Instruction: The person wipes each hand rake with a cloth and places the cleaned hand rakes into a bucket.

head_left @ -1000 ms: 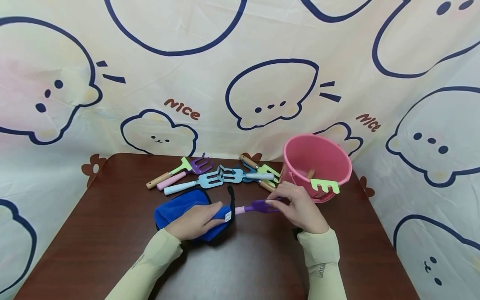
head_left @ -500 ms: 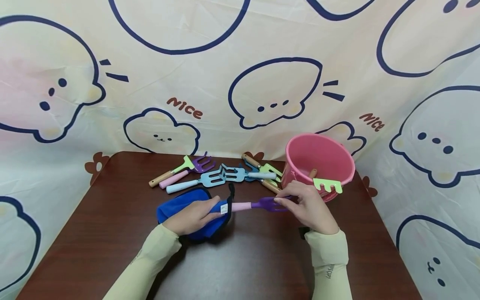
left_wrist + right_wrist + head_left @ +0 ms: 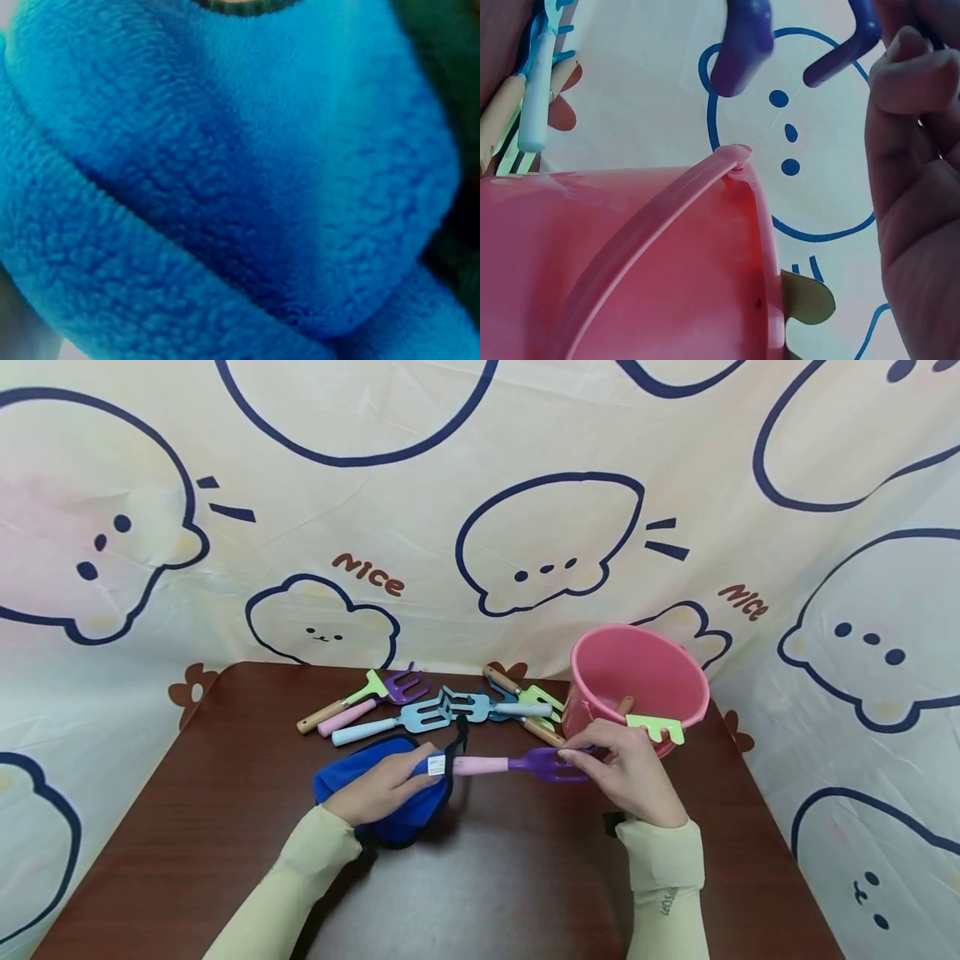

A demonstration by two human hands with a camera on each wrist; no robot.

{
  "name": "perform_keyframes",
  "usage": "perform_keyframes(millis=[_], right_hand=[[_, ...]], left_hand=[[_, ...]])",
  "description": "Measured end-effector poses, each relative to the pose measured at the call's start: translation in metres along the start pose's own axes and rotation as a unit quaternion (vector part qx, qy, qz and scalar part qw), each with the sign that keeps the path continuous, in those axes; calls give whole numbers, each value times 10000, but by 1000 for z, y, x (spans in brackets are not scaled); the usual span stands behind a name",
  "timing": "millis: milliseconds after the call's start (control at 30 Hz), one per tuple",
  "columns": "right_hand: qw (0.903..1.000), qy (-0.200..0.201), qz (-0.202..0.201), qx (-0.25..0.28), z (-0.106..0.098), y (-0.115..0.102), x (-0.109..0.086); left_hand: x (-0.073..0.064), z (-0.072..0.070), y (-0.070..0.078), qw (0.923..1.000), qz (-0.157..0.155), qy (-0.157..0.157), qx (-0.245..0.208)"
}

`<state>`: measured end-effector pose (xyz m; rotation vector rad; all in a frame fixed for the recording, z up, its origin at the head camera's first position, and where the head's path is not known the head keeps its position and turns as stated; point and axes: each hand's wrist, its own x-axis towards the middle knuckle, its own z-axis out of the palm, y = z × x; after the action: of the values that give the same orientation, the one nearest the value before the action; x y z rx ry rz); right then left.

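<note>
A small garden fork with a purple head (image 3: 542,763) and a pink handle (image 3: 482,766) lies level between my two hands above the table. My right hand (image 3: 633,772) pinches it by the tines. In the right wrist view, purple tine ends (image 3: 744,49) hang near the fingers of that hand (image 3: 919,142). A blue cloth (image 3: 358,768) with black edging and a white tag is wrapped over the handle's end, and my left hand (image 3: 384,789) grips the handle through it. Fleecy folds of the cloth (image 3: 225,165) fill the left wrist view.
Just beyond my right hand stands a pink bucket (image 3: 581,706), a green rake head (image 3: 656,728) hooked over its rim. Several tools lie along the back of the table, among them a light blue fork (image 3: 423,718) and a purple fork (image 3: 405,687). A patterned curtain hangs behind.
My left hand and the cloth have slid left along the handle, baring more of the pink. The right hand has shifted slightly right with the fork's tines.
</note>
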<state>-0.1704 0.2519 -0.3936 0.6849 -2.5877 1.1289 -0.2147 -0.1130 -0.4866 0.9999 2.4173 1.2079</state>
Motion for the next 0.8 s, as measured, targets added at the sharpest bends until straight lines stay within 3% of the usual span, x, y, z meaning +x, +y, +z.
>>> perform_keyframes(millis=[367, 467, 600, 733, 800], right_hand=[[9996, 28, 273, 84, 7, -3, 3], [9991, -94, 100, -389, 15, -8, 6], [9936, -135, -264, -1091, 26, -14, 9], [9942, 83, -417, -992, 30, -12, 11], [9965, 206, -406, -706, 29, -9, 12]], left_hand=[[0, -1, 1, 9984, 177, 519, -147], [-3, 0, 2, 9975, 120, 665, -183], [-5, 1, 4, 9962, 285, 811, -137], [-3, 2, 4, 9911, 545, 1148, -391], [-2, 3, 5, 9857, 486, 1472, -661]])
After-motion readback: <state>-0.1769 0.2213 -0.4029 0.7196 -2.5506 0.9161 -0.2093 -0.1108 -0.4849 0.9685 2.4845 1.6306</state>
